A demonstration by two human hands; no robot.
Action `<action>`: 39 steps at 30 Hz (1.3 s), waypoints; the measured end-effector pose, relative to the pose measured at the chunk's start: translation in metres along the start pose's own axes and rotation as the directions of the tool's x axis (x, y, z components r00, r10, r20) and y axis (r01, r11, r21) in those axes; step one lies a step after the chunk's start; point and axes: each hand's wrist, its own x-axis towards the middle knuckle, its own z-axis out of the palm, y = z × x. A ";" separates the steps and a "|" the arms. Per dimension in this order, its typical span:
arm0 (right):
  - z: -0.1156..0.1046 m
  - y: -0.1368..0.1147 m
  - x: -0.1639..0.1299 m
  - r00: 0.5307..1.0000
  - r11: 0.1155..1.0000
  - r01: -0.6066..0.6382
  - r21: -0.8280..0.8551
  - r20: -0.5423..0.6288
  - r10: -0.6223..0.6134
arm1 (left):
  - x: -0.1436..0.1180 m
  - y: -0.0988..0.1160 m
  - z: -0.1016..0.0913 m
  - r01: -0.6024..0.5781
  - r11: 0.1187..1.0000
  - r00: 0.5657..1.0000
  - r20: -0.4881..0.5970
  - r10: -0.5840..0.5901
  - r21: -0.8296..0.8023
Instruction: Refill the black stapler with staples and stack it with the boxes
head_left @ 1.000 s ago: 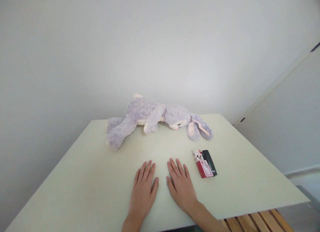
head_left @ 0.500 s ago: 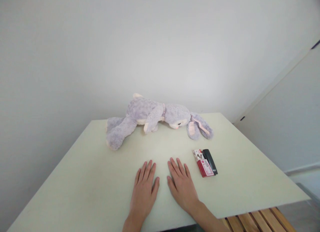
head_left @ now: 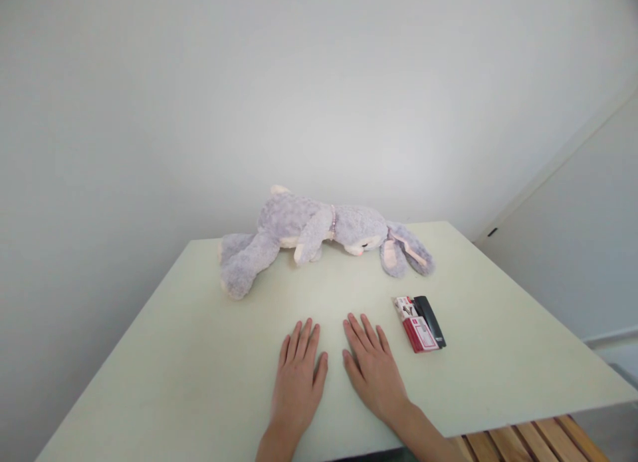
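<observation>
Resting both hands flat on the pale bench, palms down and holding nothing.

The left hand [head_left: 298, 377] and right hand [head_left: 375, 369] lie side by side with fingers spread, touching only the bench [head_left: 164, 355]. Nearest the right hand, just to its right, a red-and-white box [head_left: 417, 326] lies with a black stapler [head_left: 431, 320] against it, long axes pointing away and slightly left. Beyond the hands, a grey plush rabbit [head_left: 319, 234] lies lengthwise across the bench, head to the right.
</observation>
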 end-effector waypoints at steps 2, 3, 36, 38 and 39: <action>0.000 0.000 0.000 1.000 1.000 -0.001 0.016 -0.011 0.001 | 0.000 0.000 0.000 0.001 1.000 1.000 -0.006 -0.001 -0.003; 0.000 0.000 0.000 1.000 1.000 -0.003 0.023 -0.016 0.003 | 0.000 0.000 0.000 0.001 1.000 1.000 -0.008 -0.001 -0.002; -0.084 0.082 -0.029 0.755 0.789 -0.285 0.545 -0.379 0.535 | 0.022 0.079 -0.003 0.236 0.589 0.959 0.284 -0.011 -0.773; -0.092 0.123 -0.022 0.742 0.696 -0.415 0.586 -0.225 0.631 | 0.047 0.109 0.016 0.290 0.548 0.935 0.355 0.012 -0.784; -0.094 0.140 -0.017 0.745 0.677 -0.439 0.590 -0.182 0.642 | 0.062 0.122 0.025 0.315 0.534 0.922 0.386 0.022 -0.784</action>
